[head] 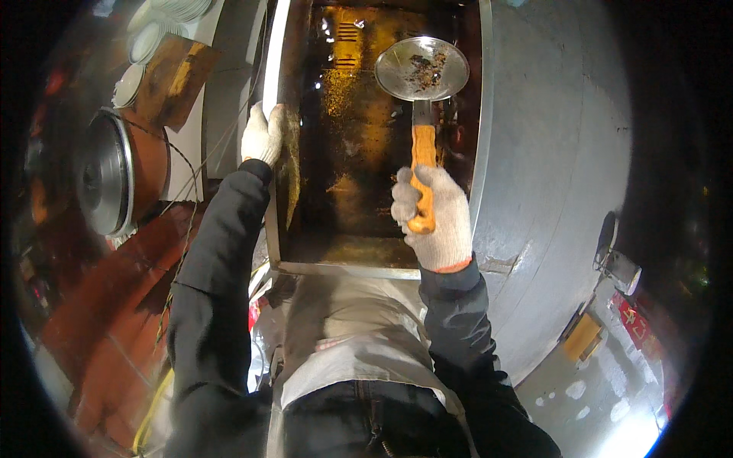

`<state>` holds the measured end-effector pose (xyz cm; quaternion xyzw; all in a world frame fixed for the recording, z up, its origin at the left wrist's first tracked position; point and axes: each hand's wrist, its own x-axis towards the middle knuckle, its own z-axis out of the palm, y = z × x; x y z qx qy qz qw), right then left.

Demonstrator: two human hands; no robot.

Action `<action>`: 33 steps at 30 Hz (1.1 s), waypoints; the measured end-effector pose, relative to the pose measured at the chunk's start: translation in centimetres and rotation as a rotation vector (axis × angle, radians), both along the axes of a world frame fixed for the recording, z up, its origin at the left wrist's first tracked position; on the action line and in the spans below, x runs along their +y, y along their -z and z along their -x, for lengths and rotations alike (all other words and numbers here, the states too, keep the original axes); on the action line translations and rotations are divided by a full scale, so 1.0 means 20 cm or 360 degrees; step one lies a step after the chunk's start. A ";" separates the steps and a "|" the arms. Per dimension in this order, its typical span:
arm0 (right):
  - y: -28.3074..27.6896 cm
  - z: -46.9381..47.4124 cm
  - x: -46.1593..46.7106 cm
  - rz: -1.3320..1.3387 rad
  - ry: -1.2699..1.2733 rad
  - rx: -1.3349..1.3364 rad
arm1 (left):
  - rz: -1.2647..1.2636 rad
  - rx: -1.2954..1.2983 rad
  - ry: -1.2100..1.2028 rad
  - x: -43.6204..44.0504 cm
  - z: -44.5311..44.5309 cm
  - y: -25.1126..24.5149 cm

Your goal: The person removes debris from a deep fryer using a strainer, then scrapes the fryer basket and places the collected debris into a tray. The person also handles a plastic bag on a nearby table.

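Note:
My right hand (pixel 438 214), in a knitted work glove, is closed around the wooden handle of a round metal skimmer (pixel 395 71). Dark brown crumbs (pixel 429 68) lie in the skimmer's shallow bowl. It is held over a rectangular metal tank (pixel 349 269) that holds dark, shiny liquid (pixel 366 154), amber where light catches it. Gloved too, my left hand (pixel 263 134) grips the tank's left rim, thumb and fingers parted over the edge. Whether the skimmer touches the liquid I cannot tell.
Left of the tank stand a lidded round pot (pixel 106 172), stacked white plates (pixel 149 43) and a wooden board (pixel 174 80). A cord (pixel 192 166) hangs nearby. A grey wall-like surface (pixel 550 143) runs along the right, with a metal holder (pixel 621 272) at its far end.

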<state>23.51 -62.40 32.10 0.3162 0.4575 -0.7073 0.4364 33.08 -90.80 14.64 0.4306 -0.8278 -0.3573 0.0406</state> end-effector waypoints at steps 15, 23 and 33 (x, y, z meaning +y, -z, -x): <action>0.38 0.11 -0.62 0.0154 0.0335 0.0069 | 0.0064 -0.0053 0.0053 0.01 0.00 0.00; 0.56 -0.09 -0.56 0.0517 0.0260 -0.0119 | 0.0078 0.0017 0.0037 0.02 0.01 -0.01; 0.64 -0.16 -0.24 0.0618 0.0026 -0.0081 | 0.0112 0.0085 0.0006 0.02 0.01 -0.02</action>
